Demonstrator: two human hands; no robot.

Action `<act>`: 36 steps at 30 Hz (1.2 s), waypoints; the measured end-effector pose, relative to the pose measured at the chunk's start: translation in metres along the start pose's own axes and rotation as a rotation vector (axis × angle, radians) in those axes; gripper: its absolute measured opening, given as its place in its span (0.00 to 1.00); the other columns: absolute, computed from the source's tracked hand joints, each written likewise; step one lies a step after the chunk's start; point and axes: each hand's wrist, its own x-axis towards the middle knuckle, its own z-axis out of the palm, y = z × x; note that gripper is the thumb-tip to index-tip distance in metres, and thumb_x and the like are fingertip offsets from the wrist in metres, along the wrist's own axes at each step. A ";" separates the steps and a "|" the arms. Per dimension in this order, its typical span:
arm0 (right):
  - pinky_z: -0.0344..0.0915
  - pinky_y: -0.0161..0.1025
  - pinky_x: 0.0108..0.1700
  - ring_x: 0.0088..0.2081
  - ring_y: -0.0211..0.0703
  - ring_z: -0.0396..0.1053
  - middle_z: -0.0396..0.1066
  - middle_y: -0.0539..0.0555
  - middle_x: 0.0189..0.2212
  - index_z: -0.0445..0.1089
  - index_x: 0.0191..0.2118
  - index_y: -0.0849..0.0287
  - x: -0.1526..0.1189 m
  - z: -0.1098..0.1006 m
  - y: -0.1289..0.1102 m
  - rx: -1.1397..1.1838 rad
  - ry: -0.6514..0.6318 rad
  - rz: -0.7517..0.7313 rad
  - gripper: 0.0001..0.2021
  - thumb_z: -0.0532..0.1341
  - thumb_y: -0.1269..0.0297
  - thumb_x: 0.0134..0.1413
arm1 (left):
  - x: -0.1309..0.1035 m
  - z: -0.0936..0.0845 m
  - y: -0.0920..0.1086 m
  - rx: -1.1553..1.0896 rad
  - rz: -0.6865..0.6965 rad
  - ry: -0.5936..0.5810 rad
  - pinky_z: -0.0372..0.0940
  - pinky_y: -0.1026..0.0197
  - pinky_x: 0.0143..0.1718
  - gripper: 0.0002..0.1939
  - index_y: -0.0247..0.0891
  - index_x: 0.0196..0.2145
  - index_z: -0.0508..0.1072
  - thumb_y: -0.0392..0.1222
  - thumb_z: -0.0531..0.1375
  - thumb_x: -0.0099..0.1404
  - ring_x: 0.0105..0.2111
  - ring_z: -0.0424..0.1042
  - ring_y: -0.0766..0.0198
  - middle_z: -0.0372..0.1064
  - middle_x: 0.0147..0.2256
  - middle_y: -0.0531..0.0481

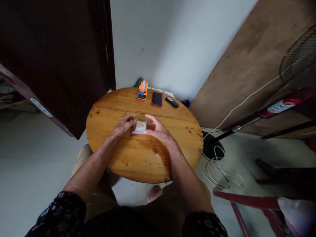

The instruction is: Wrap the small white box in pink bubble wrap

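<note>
A small clear plastic packet (140, 127) with a pale, reddish-printed middle lies on the round wooden table (138, 154), between my hands. My left hand (125, 125) is at the packet's left edge, its fingers closed around that side. On the other side, my right hand (158, 129) has thumb and fingers spread apart, the thumb tip close to the packet's lower right corner. Whether that thumb touches the plastic I cannot tell. What the packet contains is too small to make out.
Toward the table's back stand an orange and blue tape dispenser (143, 90), a dark phone with a red edge (156, 99) and a small black handset (172, 102). A wall rises behind. At the right are a standing fan (300, 59) and a coiled white cable (222, 171) on the floor.
</note>
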 end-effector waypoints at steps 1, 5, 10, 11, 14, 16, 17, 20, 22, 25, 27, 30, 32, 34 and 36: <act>0.56 0.54 0.66 0.64 0.52 0.61 0.63 0.54 0.64 0.64 0.63 0.46 -0.001 0.001 0.000 -0.020 -0.013 -0.011 0.37 0.70 0.65 0.44 | 0.000 0.000 -0.002 -0.012 0.005 -0.004 0.65 0.61 0.40 0.20 0.35 0.42 0.74 0.44 0.64 0.51 0.36 0.71 0.64 0.75 0.39 0.48; 0.56 0.52 0.66 0.63 0.52 0.63 0.65 0.55 0.62 0.62 0.64 0.47 0.000 0.005 0.003 -0.052 -0.023 -0.042 0.39 0.70 0.66 0.43 | 0.002 0.002 -0.007 -0.049 0.015 -0.040 0.65 0.61 0.40 0.21 0.35 0.42 0.74 0.44 0.65 0.50 0.35 0.72 0.64 0.74 0.37 0.50; 0.63 0.47 0.59 0.52 0.47 0.71 0.74 0.54 0.49 0.68 0.58 0.53 0.003 0.009 0.007 -0.090 0.043 -0.090 0.30 0.66 0.67 0.45 | 0.003 0.003 -0.009 0.020 0.023 -0.090 0.65 0.63 0.34 0.22 0.36 0.45 0.74 0.41 0.66 0.51 0.32 0.71 0.65 0.74 0.37 0.50; 0.64 0.46 0.58 0.50 0.46 0.72 0.75 0.54 0.48 0.69 0.57 0.54 0.004 0.010 0.007 -0.109 0.057 -0.104 0.29 0.66 0.67 0.45 | 0.004 0.004 -0.010 0.028 0.031 -0.092 0.65 0.63 0.34 0.22 0.36 0.45 0.74 0.41 0.66 0.51 0.32 0.71 0.65 0.74 0.37 0.50; 0.65 0.47 0.56 0.47 0.47 0.72 0.76 0.55 0.45 0.70 0.55 0.56 0.005 0.010 0.007 -0.164 0.109 -0.146 0.29 0.67 0.68 0.42 | 0.005 0.005 -0.010 0.025 0.054 -0.095 0.66 0.63 0.35 0.20 0.36 0.45 0.74 0.40 0.65 0.53 0.33 0.71 0.66 0.74 0.37 0.50; 0.65 0.47 0.56 0.47 0.47 0.72 0.76 0.55 0.46 0.69 0.55 0.57 0.005 0.009 0.007 -0.187 0.127 -0.154 0.29 0.66 0.69 0.42 | 0.006 0.007 -0.011 0.033 0.069 -0.096 0.66 0.63 0.36 0.20 0.36 0.45 0.74 0.40 0.65 0.53 0.33 0.71 0.65 0.74 0.37 0.49; 0.65 0.47 0.56 0.48 0.47 0.72 0.76 0.55 0.47 0.69 0.55 0.57 0.005 0.008 0.007 -0.191 0.121 -0.149 0.28 0.66 0.69 0.42 | 0.006 0.008 -0.012 0.045 0.073 -0.095 0.67 0.62 0.36 0.21 0.36 0.46 0.74 0.41 0.65 0.53 0.34 0.71 0.65 0.75 0.38 0.49; 0.65 0.48 0.57 0.50 0.48 0.72 0.75 0.56 0.49 0.69 0.55 0.56 0.003 0.004 0.005 -0.191 0.067 -0.104 0.27 0.65 0.67 0.45 | 0.006 0.008 -0.013 0.077 0.089 -0.084 0.68 0.59 0.40 0.22 0.36 0.47 0.74 0.43 0.66 0.54 0.37 0.73 0.62 0.75 0.41 0.46; 0.64 0.49 0.58 0.52 0.49 0.71 0.73 0.57 0.52 0.68 0.57 0.56 0.001 0.001 0.004 -0.189 0.050 -0.079 0.29 0.66 0.65 0.45 | 0.007 0.007 -0.014 0.062 0.108 -0.061 0.68 0.57 0.44 0.21 0.35 0.47 0.74 0.43 0.65 0.54 0.39 0.73 0.61 0.75 0.41 0.45; 0.65 0.51 0.57 0.54 0.51 0.70 0.71 0.58 0.55 0.67 0.58 0.54 0.000 -0.003 0.001 -0.173 0.100 -0.078 0.29 0.66 0.64 0.46 | 0.010 0.004 -0.015 -0.002 0.121 0.001 0.67 0.56 0.48 0.18 0.34 0.44 0.75 0.39 0.64 0.54 0.40 0.74 0.61 0.76 0.39 0.45; 0.65 0.51 0.57 0.54 0.51 0.70 0.71 0.57 0.55 0.68 0.56 0.53 -0.001 -0.004 -0.001 -0.164 0.145 -0.099 0.26 0.64 0.65 0.48 | 0.012 0.002 -0.016 -0.037 0.120 0.033 0.67 0.57 0.50 0.17 0.34 0.43 0.75 0.36 0.62 0.54 0.41 0.74 0.62 0.76 0.39 0.46; 0.63 0.51 0.60 0.54 0.49 0.69 0.72 0.56 0.52 0.73 0.49 0.53 -0.001 -0.003 -0.004 -0.171 0.150 -0.161 0.17 0.63 0.66 0.50 | 0.011 0.001 -0.015 -0.050 0.111 0.035 0.66 0.57 0.51 0.17 0.35 0.42 0.75 0.35 0.61 0.53 0.41 0.74 0.63 0.76 0.40 0.46; 0.62 0.50 0.61 0.54 0.49 0.69 0.71 0.56 0.51 0.75 0.43 0.53 -0.001 -0.002 -0.004 -0.182 0.137 -0.201 0.12 0.63 0.66 0.51 | 0.010 0.002 -0.014 -0.037 0.101 0.016 0.66 0.57 0.51 0.16 0.35 0.42 0.76 0.36 0.62 0.53 0.41 0.74 0.63 0.76 0.40 0.46; 0.62 0.50 0.60 0.53 0.49 0.70 0.71 0.56 0.50 0.75 0.40 0.53 0.000 0.000 -0.004 -0.186 0.140 -0.222 0.10 0.63 0.66 0.50 | 0.007 0.003 -0.013 -0.010 0.099 0.008 0.67 0.57 0.49 0.16 0.36 0.41 0.76 0.38 0.63 0.54 0.41 0.74 0.62 0.76 0.40 0.46; 0.63 0.49 0.59 0.52 0.48 0.70 0.71 0.56 0.49 0.75 0.39 0.54 0.001 0.000 -0.004 -0.179 0.177 -0.233 0.09 0.63 0.66 0.50 | 0.006 0.004 -0.012 0.027 0.104 0.028 0.67 0.58 0.47 0.16 0.36 0.41 0.77 0.39 0.64 0.53 0.40 0.74 0.61 0.76 0.40 0.46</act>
